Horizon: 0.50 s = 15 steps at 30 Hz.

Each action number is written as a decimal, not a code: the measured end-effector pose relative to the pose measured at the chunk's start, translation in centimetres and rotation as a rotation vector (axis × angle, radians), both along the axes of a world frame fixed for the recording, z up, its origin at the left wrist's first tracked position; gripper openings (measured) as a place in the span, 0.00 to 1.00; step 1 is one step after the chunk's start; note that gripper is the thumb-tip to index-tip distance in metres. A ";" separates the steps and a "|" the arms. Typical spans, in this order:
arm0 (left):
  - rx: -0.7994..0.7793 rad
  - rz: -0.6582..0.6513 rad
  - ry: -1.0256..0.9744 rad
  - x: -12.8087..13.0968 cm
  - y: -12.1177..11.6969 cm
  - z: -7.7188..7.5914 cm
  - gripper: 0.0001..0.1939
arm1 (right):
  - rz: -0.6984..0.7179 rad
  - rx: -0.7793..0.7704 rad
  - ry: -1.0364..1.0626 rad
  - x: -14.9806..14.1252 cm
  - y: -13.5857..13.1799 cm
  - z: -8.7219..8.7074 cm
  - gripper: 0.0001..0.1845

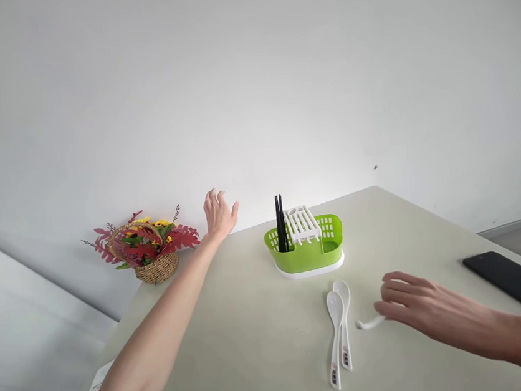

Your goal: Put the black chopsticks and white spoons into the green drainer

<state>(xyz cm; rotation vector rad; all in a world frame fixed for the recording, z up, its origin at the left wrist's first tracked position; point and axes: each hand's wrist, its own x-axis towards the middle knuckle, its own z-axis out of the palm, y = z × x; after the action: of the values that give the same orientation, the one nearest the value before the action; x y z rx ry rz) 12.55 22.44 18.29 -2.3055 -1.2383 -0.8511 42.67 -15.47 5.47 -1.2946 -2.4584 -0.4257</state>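
Observation:
My right hand (418, 303) is low over the right part of the table, fingers closed around a white curved utensil (370, 323). Only its rounded, bent end shows; the palm covers the rest, so its kind is unclear. To the left of that hand, two white spoons (338, 331) lie partly overlapping, bowls toward the wall. My left hand (219, 214) is raised near the wall with fingers apart, holding nothing. It is between the flower basket and a green cutlery basket (308, 258). Black chopsticks (281, 224) stand upright in the green basket's left side, beside a white slotted rack (302, 223).
A woven basket (157, 270) of red leaves and yellow flowers stands at the table's back left. A flat black object (520, 285) lies along the right edge. The white wall (249, 96) borders the table (240, 348) behind. A white cabinet (30, 322) is at left.

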 end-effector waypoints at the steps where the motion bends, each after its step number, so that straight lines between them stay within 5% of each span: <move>1: -0.010 0.026 0.007 -0.7 0.3 -0.2 0.26 | -0.031 -0.038 -0.024 -0.3 0.3 0.9 0.10; 6: -0.073 0.091 0.041 -4.2 1.0 -2.7 0.27 | -0.134 -0.163 -0.101 -1.8 2.0 5.6 0.10; 11: -0.188 0.133 0.138 -8.6 -0.6 -8.8 0.28 | -0.254 -0.167 -0.278 -3.3 5.7 12.1 0.38; 15: -0.350 0.109 0.221 -12.8 -2.8 -14.8 0.28 | -0.297 -0.124 -0.317 -5.5 9.6 16.7 0.21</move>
<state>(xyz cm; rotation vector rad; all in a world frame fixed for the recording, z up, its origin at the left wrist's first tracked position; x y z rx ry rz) -0.22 19.62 3.50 -2.4849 -1.4898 -0.3501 37.19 -5.91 22.18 -1.7761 -2.5824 -0.6007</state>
